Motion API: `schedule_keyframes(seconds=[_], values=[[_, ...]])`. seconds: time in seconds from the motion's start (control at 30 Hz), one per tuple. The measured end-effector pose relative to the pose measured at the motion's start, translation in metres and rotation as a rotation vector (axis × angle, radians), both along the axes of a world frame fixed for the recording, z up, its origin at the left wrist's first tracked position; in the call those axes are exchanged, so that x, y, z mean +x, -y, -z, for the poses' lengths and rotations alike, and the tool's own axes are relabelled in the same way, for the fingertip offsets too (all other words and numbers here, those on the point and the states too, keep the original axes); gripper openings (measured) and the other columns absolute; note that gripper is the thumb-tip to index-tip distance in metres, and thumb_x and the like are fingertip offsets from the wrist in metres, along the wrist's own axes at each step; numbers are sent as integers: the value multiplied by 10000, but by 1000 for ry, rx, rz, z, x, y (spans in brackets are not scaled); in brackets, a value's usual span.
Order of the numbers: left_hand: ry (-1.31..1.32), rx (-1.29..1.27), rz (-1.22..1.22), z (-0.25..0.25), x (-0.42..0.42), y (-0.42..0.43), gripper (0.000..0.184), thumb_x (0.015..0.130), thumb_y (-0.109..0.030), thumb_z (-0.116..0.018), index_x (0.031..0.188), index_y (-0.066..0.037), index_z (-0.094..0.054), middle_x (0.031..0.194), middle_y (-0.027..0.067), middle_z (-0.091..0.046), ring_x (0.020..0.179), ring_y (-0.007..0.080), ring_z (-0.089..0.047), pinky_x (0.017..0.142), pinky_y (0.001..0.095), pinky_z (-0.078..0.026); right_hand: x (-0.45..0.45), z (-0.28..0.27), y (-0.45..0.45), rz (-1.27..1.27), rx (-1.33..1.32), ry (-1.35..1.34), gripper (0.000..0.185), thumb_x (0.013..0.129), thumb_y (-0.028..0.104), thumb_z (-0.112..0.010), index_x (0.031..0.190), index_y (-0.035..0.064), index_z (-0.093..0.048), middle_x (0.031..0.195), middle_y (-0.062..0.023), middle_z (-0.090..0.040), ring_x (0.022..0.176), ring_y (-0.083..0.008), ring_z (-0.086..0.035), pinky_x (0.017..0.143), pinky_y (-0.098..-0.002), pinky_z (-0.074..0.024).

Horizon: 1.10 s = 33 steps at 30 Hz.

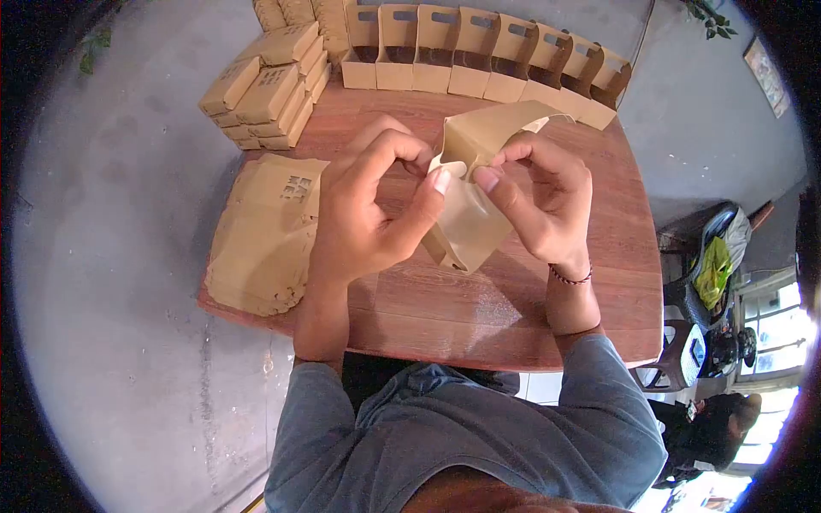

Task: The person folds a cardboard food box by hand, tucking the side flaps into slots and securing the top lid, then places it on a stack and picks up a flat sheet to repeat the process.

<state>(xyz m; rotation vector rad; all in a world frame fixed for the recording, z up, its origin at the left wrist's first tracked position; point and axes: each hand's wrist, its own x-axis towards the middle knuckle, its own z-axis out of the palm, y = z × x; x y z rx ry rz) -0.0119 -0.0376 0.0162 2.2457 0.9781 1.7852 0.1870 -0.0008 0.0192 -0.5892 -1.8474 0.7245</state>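
Note:
Between my hands, above the middle of the table, is a partly folded brown cardboard carrier box (479,224), tilted, with its shiny inner or coated face catching light. My left hand (374,201) pinches a flap edge of it between thumb and fingers. Close beside it, my right hand (547,192) pinches a neighbouring flap with thumb and forefinger. The two thumbs are near each other at the rounded tabs. Left of my left hand lies a flat stack of unfolded brown carton blanks (261,244) with cut-out lettering.
Along the back of the wooden table (599,282) stands a row of several folded carriers with handle holes (464,56). Bundles of flat brown cartons (269,94) are piled at the back left. A plastic stool (676,355) and a chair with bags (718,265) are at the right.

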Motion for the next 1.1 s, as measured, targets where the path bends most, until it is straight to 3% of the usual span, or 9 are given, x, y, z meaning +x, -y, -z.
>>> schedule_keyframes(seconds=[0.27,0.33,0.43,0.77,0.87,0.93,1.1], values=[[-36,131,-95,2,7,-1,145,775,-43,-719,826,-16,-587,759,87,-609,670,217,-612,572,330,-474,-5,2,3,48,75,23,102,806,108,-726,846,25,-683,776,-97,-691,702,-190,-676,654,-291,-506],[-43,143,-135,5,7,-1,156,773,-48,-724,840,-17,-586,794,96,-610,725,215,-596,664,306,-467,-4,3,1,44,95,19,104,805,110,-728,841,25,-681,776,-100,-690,704,-200,-678,656,-295,-507],[-64,214,-155,6,6,-4,164,773,-55,-730,845,-17,-588,794,102,-612,715,225,-605,652,316,-473,-5,3,1,55,106,33,105,803,107,-729,839,23,-677,775,-104,-687,705,-210,-680,653,-297,-507],[-60,222,-258,7,6,-5,159,767,-59,-736,852,-20,-608,802,101,-622,721,222,-616,641,309,-479,-9,5,-1,56,103,4,88,798,93,-722,833,24,-681,745,-96,-682,668,-175,-662,627,-282,-499],[-56,203,-223,7,5,-5,162,761,-62,-745,852,-22,-617,802,101,-627,716,220,-620,635,306,-479,-10,7,-1,50,50,-4,86,795,92,-722,833,25,-683,733,-88,-680,660,-147,-648,624,-273,-495],[-68,228,-195,7,4,-7,183,734,-76,-747,850,-60,-606,799,72,-605,673,249,-616,583,357,-492,-10,7,-1,57,69,6,81,796,90,-716,834,26,-685,735,-83,-680,662,-134,-641,625,-268,-493],[-78,229,-188,5,2,-9,168,719,-76,-758,822,-51,-627,776,75,-607,670,254,-615,583,348,-487,-11,6,0,73,67,8,83,795,92,-716,835,26,-685,746,-87,-683,673,-146,-644,640,-272,-495]])
